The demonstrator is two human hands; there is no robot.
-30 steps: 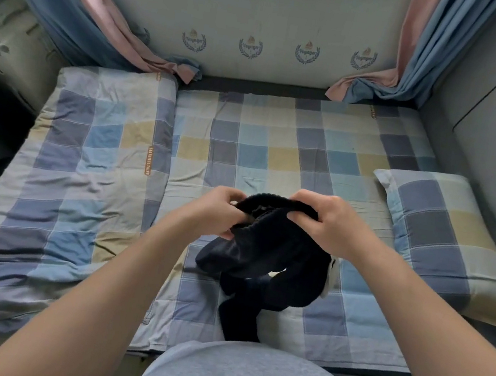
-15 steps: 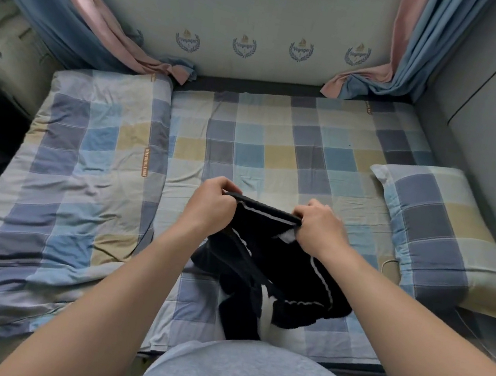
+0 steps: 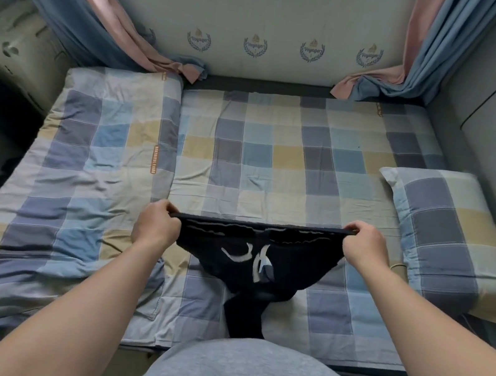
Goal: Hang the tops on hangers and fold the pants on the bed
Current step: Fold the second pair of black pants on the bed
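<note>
A pair of black pants (image 3: 264, 256) with white markings hangs in front of me over the near part of the bed (image 3: 277, 160). Its waistband is pulled taut and level between my hands. My left hand (image 3: 156, 226) grips the waistband's left end, and my right hand (image 3: 364, 248) grips the right end. The legs droop in a bunch down to the checked sheet near the bed's front edge, and their lower ends are hidden behind my grey-clad body.
A folded checked quilt (image 3: 78, 176) covers the bed's left side. A checked pillow (image 3: 455, 235) lies at the right against the grey wall. Blue and pink curtains (image 3: 118, 34) drape onto the far corners. A dark item (image 3: 0, 179) lies on the floor at left.
My hands have moved apart, stretching the bunched pants' waistband out straight. The garment now hangs spread open instead of crumpled between my hands.
</note>
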